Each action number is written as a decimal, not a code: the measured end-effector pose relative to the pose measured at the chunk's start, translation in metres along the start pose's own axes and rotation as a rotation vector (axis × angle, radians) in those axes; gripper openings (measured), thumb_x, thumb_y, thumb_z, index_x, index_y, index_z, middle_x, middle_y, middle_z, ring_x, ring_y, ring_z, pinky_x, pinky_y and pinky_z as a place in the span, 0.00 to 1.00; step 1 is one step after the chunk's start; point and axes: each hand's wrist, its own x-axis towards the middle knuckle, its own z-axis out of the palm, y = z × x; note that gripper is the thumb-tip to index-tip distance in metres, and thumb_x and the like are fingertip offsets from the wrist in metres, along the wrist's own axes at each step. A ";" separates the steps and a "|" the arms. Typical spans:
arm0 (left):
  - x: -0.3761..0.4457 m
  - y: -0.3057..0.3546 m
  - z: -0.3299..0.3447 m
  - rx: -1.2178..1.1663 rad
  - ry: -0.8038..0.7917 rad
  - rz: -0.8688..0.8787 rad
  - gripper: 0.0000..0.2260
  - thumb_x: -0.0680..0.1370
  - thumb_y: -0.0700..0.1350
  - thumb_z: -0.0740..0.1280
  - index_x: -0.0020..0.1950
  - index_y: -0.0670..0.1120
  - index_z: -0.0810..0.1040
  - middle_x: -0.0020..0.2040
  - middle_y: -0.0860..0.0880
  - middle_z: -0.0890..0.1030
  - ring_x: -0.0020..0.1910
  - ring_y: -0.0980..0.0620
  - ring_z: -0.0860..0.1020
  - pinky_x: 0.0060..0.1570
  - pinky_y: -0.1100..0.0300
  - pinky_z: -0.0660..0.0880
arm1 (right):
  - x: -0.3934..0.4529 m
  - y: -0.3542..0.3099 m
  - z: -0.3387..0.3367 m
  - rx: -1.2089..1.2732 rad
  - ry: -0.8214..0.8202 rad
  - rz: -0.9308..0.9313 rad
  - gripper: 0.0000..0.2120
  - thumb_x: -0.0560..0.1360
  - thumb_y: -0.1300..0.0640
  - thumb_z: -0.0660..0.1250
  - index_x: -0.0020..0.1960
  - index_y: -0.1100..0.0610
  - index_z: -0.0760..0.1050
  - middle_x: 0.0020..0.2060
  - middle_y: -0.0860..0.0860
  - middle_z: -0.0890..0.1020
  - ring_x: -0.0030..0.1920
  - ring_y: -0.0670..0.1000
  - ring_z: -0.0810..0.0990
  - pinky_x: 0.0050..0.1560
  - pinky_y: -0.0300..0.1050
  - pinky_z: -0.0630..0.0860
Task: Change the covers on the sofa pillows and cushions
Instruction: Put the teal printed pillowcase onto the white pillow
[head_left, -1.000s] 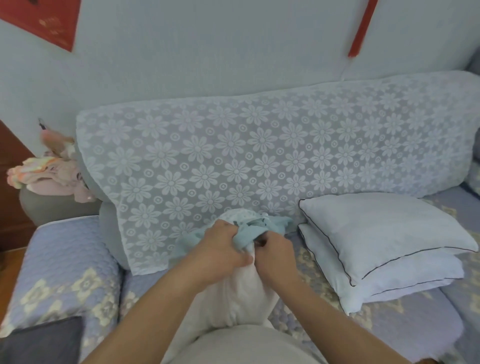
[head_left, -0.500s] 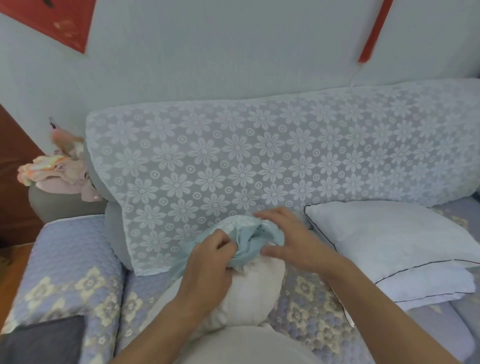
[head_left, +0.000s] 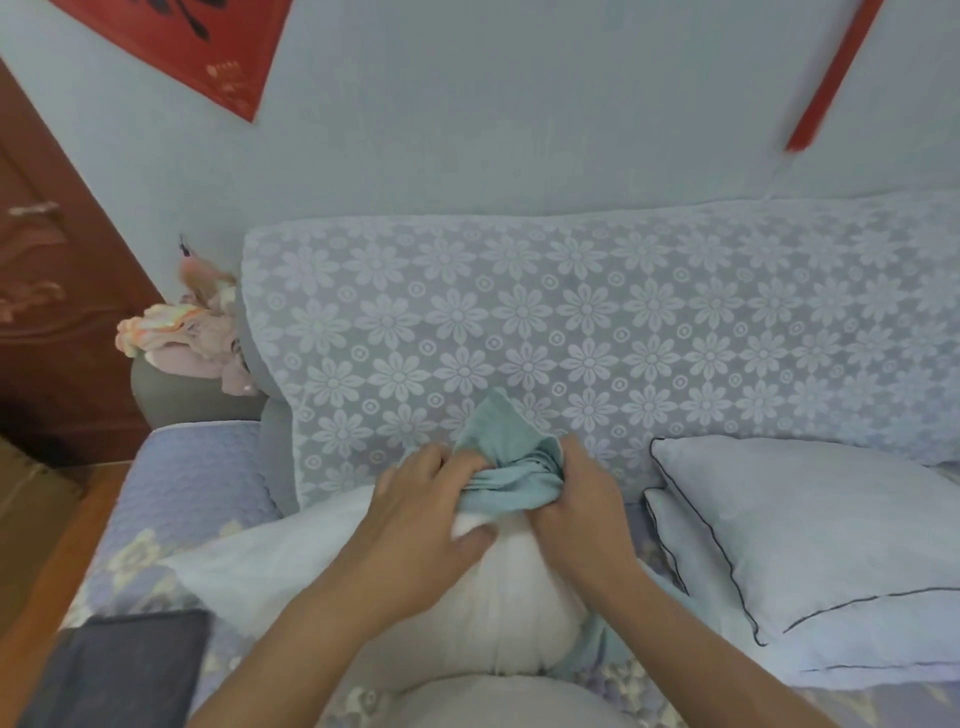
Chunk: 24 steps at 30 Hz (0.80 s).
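Sofa seat (head_left: 197, 483) bears a white pillow (head_left: 519, 597); both hands (head_left: 431, 525) (head_left: 576, 514) grip its teal cover (head_left: 514, 478).

We see a soft teal cloth cover (head_left: 511, 470), matt and bunched into creases, at the top of a smooth white fabric pillow insert (head_left: 519, 603). At twelve o'clock from it hangs a sheer white lace throw with a daisy pattern (head_left: 571, 332). At three o'clock lie smooth white cloth pillows with dark piping (head_left: 831, 540). The lilac quilted seat cover (head_left: 192, 488) at nine o'clock looks stitched and textured. The reddish-brown wooden door (head_left: 57, 322) at ten o'clock has a slight sheen.
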 end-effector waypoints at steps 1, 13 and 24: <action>-0.002 -0.007 0.005 0.065 -0.033 0.027 0.18 0.75 0.53 0.71 0.57 0.64 0.65 0.51 0.61 0.67 0.52 0.60 0.66 0.57 0.60 0.61 | -0.003 0.004 0.000 -0.033 -0.031 -0.001 0.08 0.73 0.61 0.67 0.43 0.53 0.68 0.32 0.48 0.78 0.35 0.50 0.76 0.38 0.50 0.73; 0.006 -0.002 0.049 0.239 0.385 0.555 0.11 0.79 0.35 0.66 0.39 0.46 0.72 0.35 0.47 0.71 0.35 0.46 0.69 0.44 0.54 0.67 | 0.025 0.006 -0.067 -0.083 -0.828 0.257 0.23 0.72 0.27 0.61 0.53 0.42 0.78 0.49 0.49 0.84 0.47 0.50 0.82 0.51 0.54 0.80; 0.029 0.007 0.049 0.193 0.381 0.625 0.12 0.75 0.33 0.71 0.34 0.45 0.74 0.38 0.47 0.75 0.37 0.48 0.72 0.45 0.54 0.68 | 0.020 0.002 -0.080 -0.158 -0.705 0.173 0.16 0.73 0.38 0.70 0.56 0.40 0.70 0.44 0.46 0.84 0.44 0.46 0.82 0.47 0.48 0.78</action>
